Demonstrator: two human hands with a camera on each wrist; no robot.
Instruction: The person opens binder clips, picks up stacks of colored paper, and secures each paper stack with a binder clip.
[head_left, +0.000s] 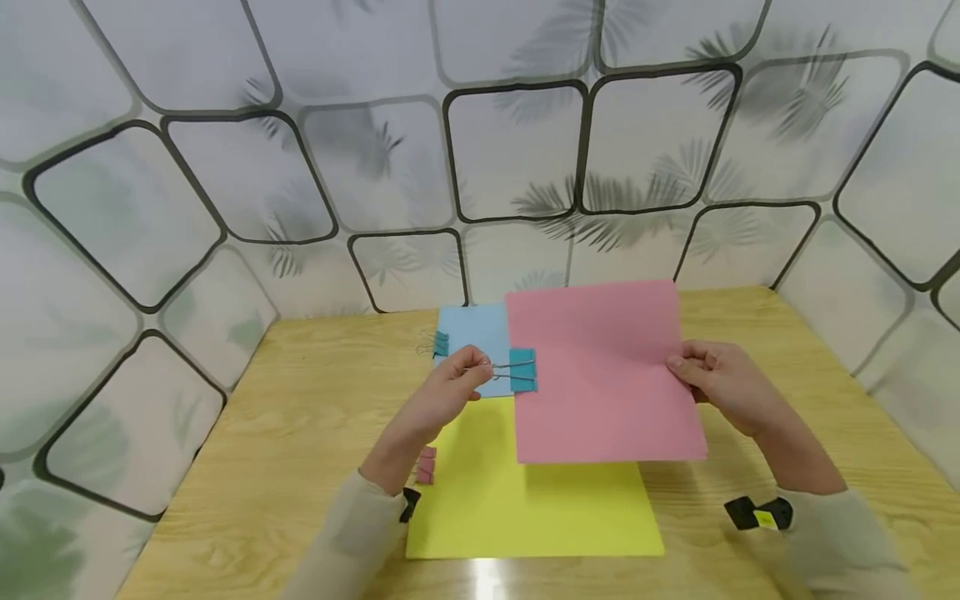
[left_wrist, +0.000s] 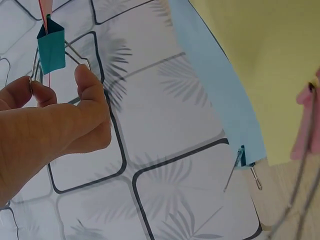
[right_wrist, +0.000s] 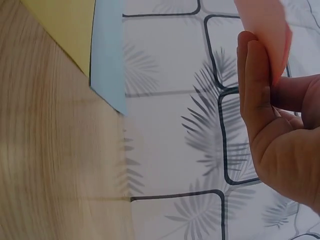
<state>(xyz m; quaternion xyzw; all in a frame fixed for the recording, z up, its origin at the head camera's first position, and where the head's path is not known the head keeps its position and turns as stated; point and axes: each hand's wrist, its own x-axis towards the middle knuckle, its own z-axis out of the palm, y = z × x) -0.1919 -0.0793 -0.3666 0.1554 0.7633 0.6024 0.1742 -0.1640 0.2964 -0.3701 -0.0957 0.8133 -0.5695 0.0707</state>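
Observation:
A pink sheet of paper point(head_left: 603, 400) is held up off the table between both hands. My left hand point(head_left: 442, 396) pinches the wire handles of a teal binder clip point(head_left: 522, 360), which sits on the sheet's left edge. In the left wrist view, thumb and fingers lie on opposite handles of that binder clip point(left_wrist: 52, 55). At the sheet's right edge, my right hand point(head_left: 723, 383) pinches the paper between thumb and fingers. The right wrist view shows the pink paper point(right_wrist: 265, 30) curving slightly at that grip.
Beneath lies a yellow sheet point(head_left: 540, 517) with a pink binder clip point(head_left: 426, 467) on its left edge. Behind it, a light blue sheet point(head_left: 472, 325) carries another teal binder clip point(head_left: 441, 343). Patterned cloth point(head_left: 517, 150) rises behind the wooden table point(head_left: 300, 433).

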